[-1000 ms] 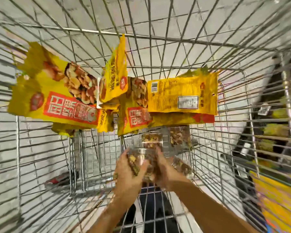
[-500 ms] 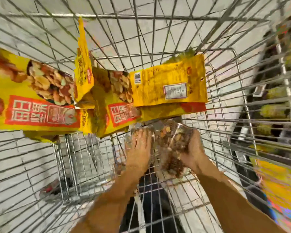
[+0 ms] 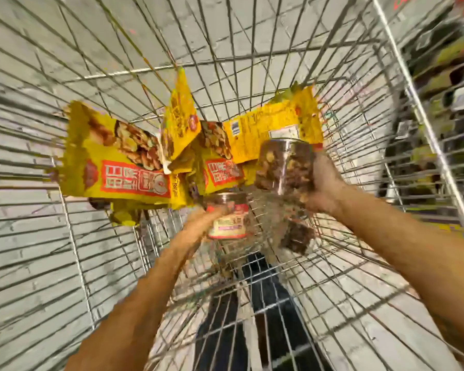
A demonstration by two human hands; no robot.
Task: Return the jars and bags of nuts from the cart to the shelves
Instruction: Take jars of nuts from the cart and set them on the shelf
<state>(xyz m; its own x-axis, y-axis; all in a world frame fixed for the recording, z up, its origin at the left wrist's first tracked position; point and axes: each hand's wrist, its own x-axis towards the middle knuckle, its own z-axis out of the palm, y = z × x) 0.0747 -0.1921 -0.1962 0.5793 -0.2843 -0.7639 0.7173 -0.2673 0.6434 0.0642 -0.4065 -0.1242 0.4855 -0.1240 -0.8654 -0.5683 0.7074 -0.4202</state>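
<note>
Now, with a jar in each grip, I judge the job is to lift both clear of the cart's (image 3: 73, 236) wire before swinging right toward the shelves (image 3: 439, 76), which show only as a blur. My left grip (image 3: 198, 220) is curled round the labelled jar (image 3: 228, 220), low over the basket. My right grip (image 3: 326, 183) wraps the clear jar (image 3: 285, 167) of mixed nuts, held higher, just in front of the yellow bags (image 3: 118, 167) lying in the cart. Both forearms reach forward and converge, with the jars near each other but apart. I'd squeeze firmly, since smooth sides may slip.
</note>
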